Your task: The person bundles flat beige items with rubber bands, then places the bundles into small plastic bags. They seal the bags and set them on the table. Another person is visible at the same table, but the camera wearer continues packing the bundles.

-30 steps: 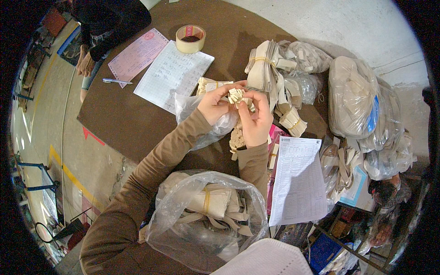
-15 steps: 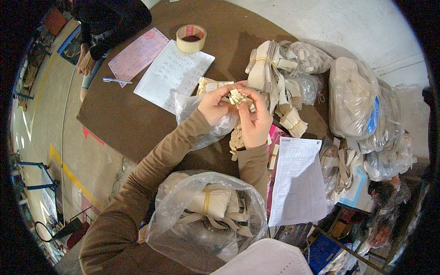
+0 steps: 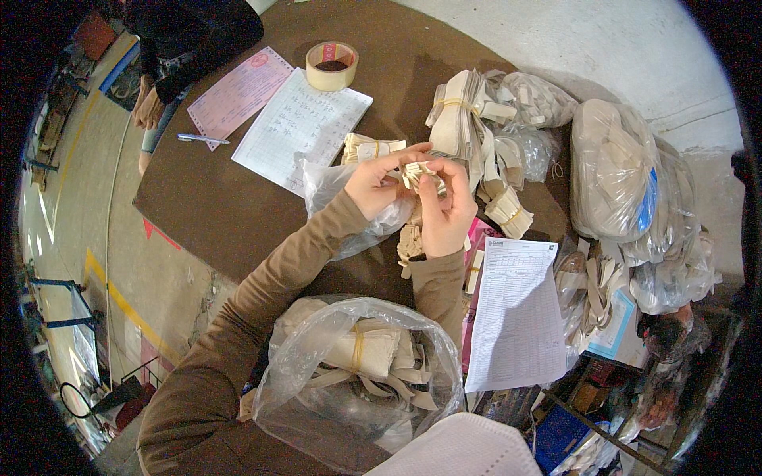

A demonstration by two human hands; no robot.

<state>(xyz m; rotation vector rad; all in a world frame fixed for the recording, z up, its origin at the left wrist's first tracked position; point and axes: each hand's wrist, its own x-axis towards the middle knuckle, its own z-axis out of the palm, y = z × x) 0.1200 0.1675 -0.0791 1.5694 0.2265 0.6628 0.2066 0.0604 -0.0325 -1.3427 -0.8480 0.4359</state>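
Note:
My left hand (image 3: 375, 184) and my right hand (image 3: 446, 205) meet above the brown table, both closed on a small bundle of cream fabric strips (image 3: 417, 174). The strip ends fan out between my fingertips. Just beyond my left hand sits another banded cream bundle (image 3: 373, 148). A clear plastic bag (image 3: 321, 186) lies under my left wrist. Beyond my right hand stands a tall stack of beige strips (image 3: 459, 119) with a yellow rubber band around it. Close to my right wrist lie a small banded bundle (image 3: 508, 212) and some loose cream pieces (image 3: 410, 242).
An open plastic bag (image 3: 278, 381) of banded strips is against my lap. A printed sheet (image 3: 516, 317) lies at right, near filled plastic bags (image 3: 611, 170). Farther left are a tape roll (image 3: 321, 79), handwritten paper (image 3: 298, 127), pink slip (image 3: 238, 95) and pen (image 3: 202, 139). A person (image 3: 194, 32) is at the far left.
My right hand has shifted slightly right, and its fingers have moved over the bundle. The bundle has turned a little and sits slightly farther right. My left hand has barely moved.

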